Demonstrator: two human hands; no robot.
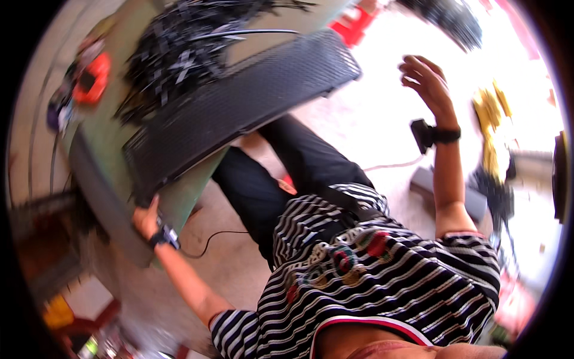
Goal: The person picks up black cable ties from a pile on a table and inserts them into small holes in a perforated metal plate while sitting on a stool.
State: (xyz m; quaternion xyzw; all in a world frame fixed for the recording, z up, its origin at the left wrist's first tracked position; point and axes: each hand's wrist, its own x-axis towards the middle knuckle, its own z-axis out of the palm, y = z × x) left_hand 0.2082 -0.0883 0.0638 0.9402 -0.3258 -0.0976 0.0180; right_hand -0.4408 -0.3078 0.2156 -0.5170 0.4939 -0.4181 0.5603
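A long black panel with a mesh-like surface [239, 90] slants across the green tabletop [191, 191], its far right end reaching past the table's edge above my legs. At its near left corner my left hand [145, 221] is closed, thumb up along the corner; the other fingers are partly hidden. My right hand [426, 81] is raised in the air to the right, apart from the panel. Its fingers are loosely bent and spread, with nothing in them. Behind the panel lies a heap of thin black strips [173, 54], blurred by motion.
A grey curved board [104, 191] borders the table's left side. An orange-red object [92, 79] lies beyond the table at the far left. On the floor to the right are a grey block [448, 194] and yellow material [490, 125]. A dark cable [209, 242] runs below the table.
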